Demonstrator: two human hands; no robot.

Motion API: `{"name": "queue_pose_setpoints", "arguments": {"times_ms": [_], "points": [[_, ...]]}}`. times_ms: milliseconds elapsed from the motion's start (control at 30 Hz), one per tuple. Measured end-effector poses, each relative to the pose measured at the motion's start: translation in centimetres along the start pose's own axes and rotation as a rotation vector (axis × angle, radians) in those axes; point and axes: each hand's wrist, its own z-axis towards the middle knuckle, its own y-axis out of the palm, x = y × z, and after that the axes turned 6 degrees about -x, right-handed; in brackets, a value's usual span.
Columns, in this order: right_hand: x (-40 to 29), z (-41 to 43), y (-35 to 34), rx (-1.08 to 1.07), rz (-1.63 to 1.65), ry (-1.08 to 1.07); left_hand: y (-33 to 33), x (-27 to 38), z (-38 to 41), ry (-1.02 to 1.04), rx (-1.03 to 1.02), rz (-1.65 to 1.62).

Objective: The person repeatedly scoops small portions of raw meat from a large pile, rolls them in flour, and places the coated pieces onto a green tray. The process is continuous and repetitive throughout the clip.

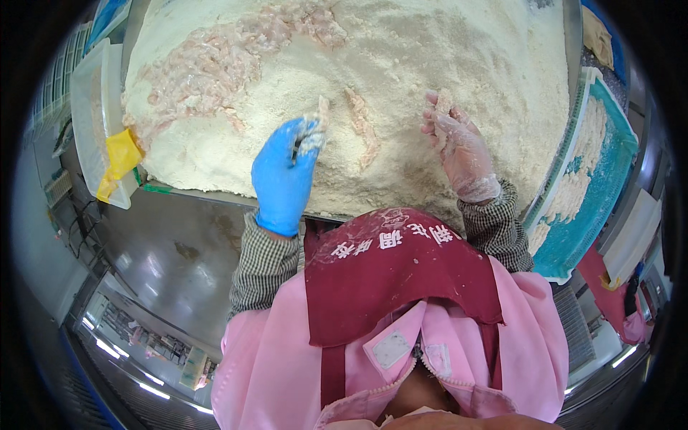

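Note:
My left hand [287, 169], in a blue glove, pinches a pale strip of raw meat [323, 112] between coated fingertips. My right hand [462, 150], in a clear glove dusted with crumbs, has its fingers curled around another strip of meat [443, 105]. Between the hands a partly coated strip of raw meat [364, 129] lies on a broad bed of pale breading crumbs [398, 64]. Beyond my left hand, a heap of wet, uncoated meat strips [209, 64] rests on the same crumbs.
On the right a teal plastic crate [607, 204] holds rows of coated strips [570, 188]. A translucent plastic bin [88, 102] with a yellow cloth [121, 156] over its edge stands at the left. The metal table's edge [199, 196] runs before my apron. A co-worker [634, 322] is at the far right.

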Motion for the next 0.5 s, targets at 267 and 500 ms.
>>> {"name": "queue_pose_setpoints", "arguments": {"times_ms": [267,500], "points": [[0.7,0.3,0.2,-0.068,0.159,0.091,0.4,-2.8,-2.9,-0.234,0.002,-0.446],[4.7,2.1,5.0,-0.323,0.410,0.296,3.9,0.3,-4.7,-0.159,-0.077,-0.750]]}}
